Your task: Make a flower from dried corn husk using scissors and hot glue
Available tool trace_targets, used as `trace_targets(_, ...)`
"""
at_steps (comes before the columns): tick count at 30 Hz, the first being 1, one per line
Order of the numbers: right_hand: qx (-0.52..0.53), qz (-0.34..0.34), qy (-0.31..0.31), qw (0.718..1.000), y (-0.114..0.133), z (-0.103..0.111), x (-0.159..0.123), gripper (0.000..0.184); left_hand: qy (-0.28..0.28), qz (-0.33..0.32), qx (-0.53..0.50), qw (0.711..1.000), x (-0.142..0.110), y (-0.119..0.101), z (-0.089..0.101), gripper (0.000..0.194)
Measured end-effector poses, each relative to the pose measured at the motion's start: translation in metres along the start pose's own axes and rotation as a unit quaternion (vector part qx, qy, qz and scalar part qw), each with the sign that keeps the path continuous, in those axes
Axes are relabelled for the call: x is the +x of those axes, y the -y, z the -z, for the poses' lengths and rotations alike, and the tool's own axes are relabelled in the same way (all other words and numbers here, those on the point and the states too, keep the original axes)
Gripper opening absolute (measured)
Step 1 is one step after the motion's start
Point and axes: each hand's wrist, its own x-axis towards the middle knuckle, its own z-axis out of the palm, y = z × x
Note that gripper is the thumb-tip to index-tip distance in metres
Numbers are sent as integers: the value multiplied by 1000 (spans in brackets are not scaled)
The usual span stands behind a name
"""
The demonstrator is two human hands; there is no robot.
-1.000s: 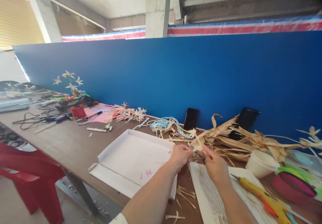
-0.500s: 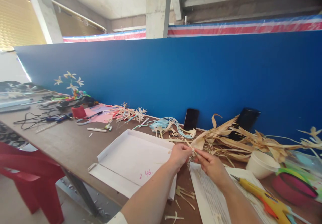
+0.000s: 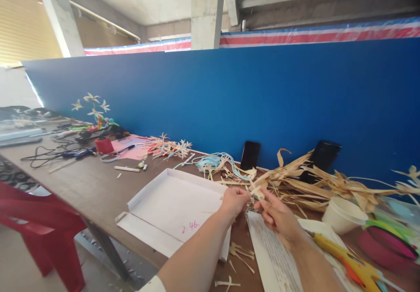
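Observation:
My left hand [image 3: 234,203] is closed in a pinch over the right edge of the white box lid [image 3: 183,196]. Between its fingertips is a small pale piece of dried husk [image 3: 255,191], mostly covered by the fingers. Close beside it, my right hand [image 3: 278,217] has its index finger stretched out and its fingers apart, near the tip of that piece. Whether the right fingertips touch the husk I cannot make out. Below both hands, loose husk scraps [image 3: 241,255] lie on the brown table, next to a printed sheet [image 3: 272,252].
A yellow glue gun [image 3: 344,257] lies at the right, near a white cup [image 3: 344,215] and a pink round container [image 3: 383,246]. Dried husks [image 3: 295,180] and two phones, one a black phone [image 3: 250,155], are along the blue partition [image 3: 213,99]. A red chair [image 3: 42,235] stands left.
My right hand has shifted slightly right and its fingers have spread from a pinch, the index finger lifting. My left hand stays pinched in nearly the same place.

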Motion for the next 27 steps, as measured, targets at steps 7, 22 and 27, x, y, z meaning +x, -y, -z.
trace_targets(7, -183, 48, -22, 982, -8, 7, 12, 46, -20, -21, 1, 1000, -1, 0, -3, 11)
trace_targets(22, -36, -34, 27, 998, -3, -1, 1, 61, -26, -9, -46, 999, -1, -4, -1, 8)
trace_targets(27, -160, 30, -17, 987, -13, 6, 12, 50, -36, 2, -10, 999, -8, -12, -1, 7)
